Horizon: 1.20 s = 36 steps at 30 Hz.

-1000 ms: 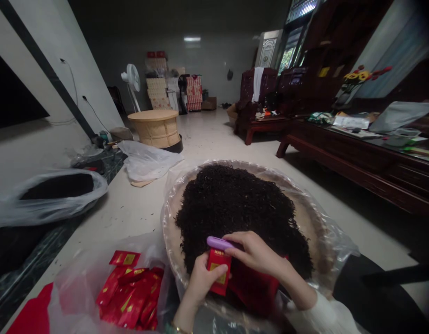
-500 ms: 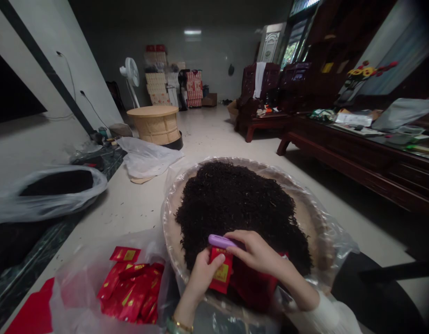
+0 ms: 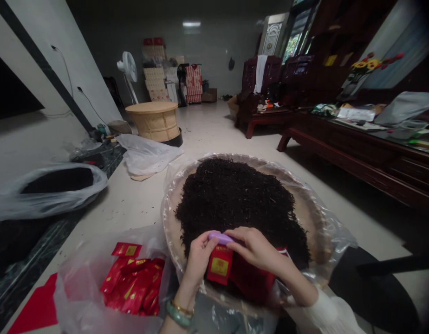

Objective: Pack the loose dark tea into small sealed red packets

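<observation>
My right hand point(image 3: 252, 246) grips a small purple handheld bag sealer point(image 3: 220, 238) lying across the top edge of a red foil packet point(image 3: 220, 265) with a gold square. My left hand point(image 3: 199, 253) is closed at the packet's top left corner, its thumb and fingers against the sealer's left end. Whether those fingers pinch the packet, the sealer or both is partly hidden. Below my right forearm, more red packaging point(image 3: 252, 280) lies at the basket's near side. Dark loose tea leaves point(image 3: 238, 199) are heaped in the round, plastic-lined basket point(image 3: 314, 211) behind my hands.
A clear plastic bag point(image 3: 73, 283) of red packets point(image 3: 136, 287) stands at left. Beyond it is another bag point(image 3: 96, 185) with dark contents. A black round stool point(image 3: 378, 297) is at right, near a dark wooden table point(image 3: 357, 157). A woven drum-shaped stand point(image 3: 153, 123) stands farther back.
My left hand has shifted up from the packet's side to its top corner, by the sealer's left end. The packet's front is more exposed. The camera view has shifted slightly.
</observation>
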### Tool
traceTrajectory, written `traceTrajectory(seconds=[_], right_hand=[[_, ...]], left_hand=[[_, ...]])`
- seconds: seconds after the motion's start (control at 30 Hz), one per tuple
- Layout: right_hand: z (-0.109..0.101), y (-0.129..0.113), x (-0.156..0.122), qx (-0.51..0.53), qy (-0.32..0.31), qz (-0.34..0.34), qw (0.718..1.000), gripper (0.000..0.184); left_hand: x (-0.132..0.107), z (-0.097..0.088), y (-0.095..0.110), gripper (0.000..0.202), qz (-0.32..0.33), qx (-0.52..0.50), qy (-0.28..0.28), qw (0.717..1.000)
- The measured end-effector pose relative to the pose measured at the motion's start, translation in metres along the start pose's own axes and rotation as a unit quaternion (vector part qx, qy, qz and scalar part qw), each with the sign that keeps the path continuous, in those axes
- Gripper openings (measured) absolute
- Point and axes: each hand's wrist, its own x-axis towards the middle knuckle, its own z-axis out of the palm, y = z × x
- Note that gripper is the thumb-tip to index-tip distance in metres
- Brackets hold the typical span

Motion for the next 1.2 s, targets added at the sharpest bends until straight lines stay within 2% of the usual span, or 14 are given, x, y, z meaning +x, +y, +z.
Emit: traceTrajectory(seconds=[0.17, 0.63, 0.87, 1.0, 1.1, 1.2], right_hand=[[0.0, 0.0, 0.001, 0.016, -0.012, -0.005, 1.0, 0.027], [0.002, 0.001, 0.002, 0.014, -0.015, -0.006, 1.0, 0.027], [0.003, 0.003, 0.0, 0.006, 0.001, 0.006, 1.0, 0.027], [0.003, 0.004, -0.001, 0.038, 0.007, 0.009, 0.999, 0.029], [-0.003, 0.015, -0.004, 0.071, 0.031, 0.021, 0.997, 0.037], [-0.013, 0.041, -0.011, 0.079, 0.061, 0.057, 0.993, 0.041]], left_hand=[[-0.004, 0.004, 0.0, 0.045, 0.025, -0.009, 0.034, 0.999], [-0.005, 0.005, 0.0, 0.041, 0.032, -0.012, 0.042, 0.999], [-0.002, 0.004, -0.003, 0.043, 0.009, 0.0, 0.014, 1.0], [0.001, 0.004, -0.004, 0.04, 0.013, 0.068, -0.03, 0.997], [0.001, 0.004, -0.005, 0.038, -0.001, 0.082, -0.038, 0.996], [0.0, 0.003, -0.006, 0.04, -0.023, 0.048, -0.028, 0.998]])
